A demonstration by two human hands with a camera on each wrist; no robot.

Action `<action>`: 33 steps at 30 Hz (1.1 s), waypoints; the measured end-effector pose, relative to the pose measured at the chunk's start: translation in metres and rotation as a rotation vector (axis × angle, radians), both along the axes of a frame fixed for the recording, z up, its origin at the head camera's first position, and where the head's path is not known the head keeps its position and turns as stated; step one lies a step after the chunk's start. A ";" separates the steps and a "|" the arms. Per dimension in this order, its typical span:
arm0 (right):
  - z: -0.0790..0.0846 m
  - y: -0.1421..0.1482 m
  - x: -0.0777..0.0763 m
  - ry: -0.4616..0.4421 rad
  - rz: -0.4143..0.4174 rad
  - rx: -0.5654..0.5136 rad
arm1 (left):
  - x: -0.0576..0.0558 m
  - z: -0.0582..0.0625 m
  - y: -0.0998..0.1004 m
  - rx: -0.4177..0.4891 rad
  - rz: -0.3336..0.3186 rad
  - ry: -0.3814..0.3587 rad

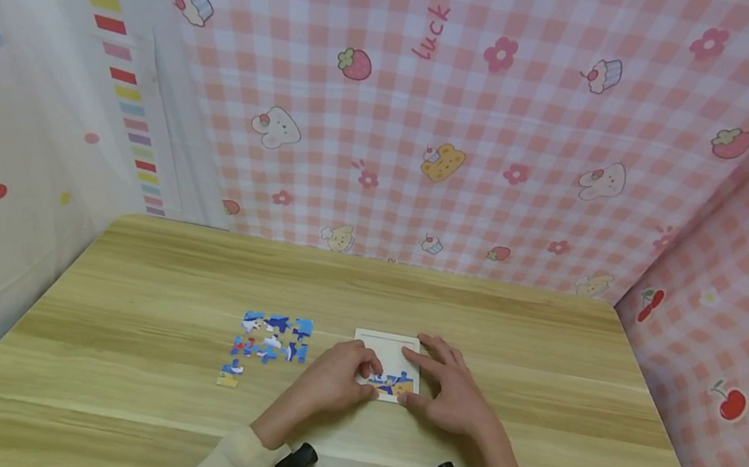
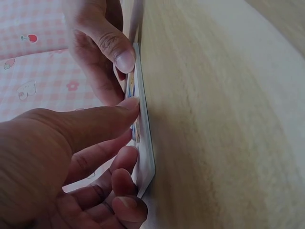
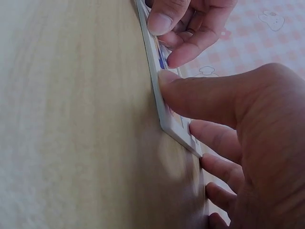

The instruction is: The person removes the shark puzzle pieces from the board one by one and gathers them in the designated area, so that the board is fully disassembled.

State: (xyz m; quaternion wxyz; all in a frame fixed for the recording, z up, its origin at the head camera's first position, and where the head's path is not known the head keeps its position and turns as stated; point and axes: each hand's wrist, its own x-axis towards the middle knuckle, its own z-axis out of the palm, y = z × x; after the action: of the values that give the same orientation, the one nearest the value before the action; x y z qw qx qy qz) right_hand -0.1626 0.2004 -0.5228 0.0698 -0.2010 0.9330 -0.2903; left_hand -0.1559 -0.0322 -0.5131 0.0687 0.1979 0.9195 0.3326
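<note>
A shallow white puzzle tray (image 1: pixel 388 343) lies on the table, with several blue and yellow jigsaw pieces (image 1: pixel 402 386) along its near side. My left hand (image 1: pixel 336 377) is at the tray's left near corner. Its thumb and bent index finger pinch a jigsaw piece (image 2: pixel 137 132) low over the tray; the fingertips partly hide that piece. My right hand (image 1: pixel 457 386) spans the tray's right side, fingers spread. In the right wrist view, its thumb (image 3: pixel 183 93) rests on the near rim, and its other fingers lie along the side.
Left of the tray, loose jigsaw pieces (image 1: pixel 272 334) lie in rough rows, with a blue and yellow pair (image 1: pixel 230 374) nearer me. Black wrist devices (image 1: pixel 297 461) sit at both cuffs. Patterned cloth (image 1: pixel 405 111) hangs behind the wooden table (image 1: pixel 146 298) and along its sides.
</note>
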 end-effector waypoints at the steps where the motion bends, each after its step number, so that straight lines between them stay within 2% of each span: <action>1: 0.000 0.000 0.000 -0.002 -0.001 -0.002 | 0.000 0.000 0.000 0.002 0.002 -0.003; 9: 0.000 -0.001 0.000 -0.009 -0.004 -0.011 | 0.000 -0.001 0.000 0.050 0.012 -0.001; 20: 0.001 0.000 0.000 -0.012 -0.006 -0.024 | 0.003 -0.004 -0.008 0.230 0.018 -0.020; 27: 0.001 -0.001 0.001 -0.027 -0.009 -0.016 | 0.010 -0.001 -0.027 0.278 0.033 -0.011; 33: 0.001 0.000 0.001 -0.043 -0.007 -0.013 | 0.014 0.002 -0.050 0.288 0.086 0.012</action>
State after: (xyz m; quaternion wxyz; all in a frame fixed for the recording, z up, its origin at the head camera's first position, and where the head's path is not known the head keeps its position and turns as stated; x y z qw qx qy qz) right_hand -0.1620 0.2001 -0.5219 0.0875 -0.1921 0.9301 -0.3007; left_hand -0.1415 -0.0817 -0.5114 0.0199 0.1683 0.8704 0.4623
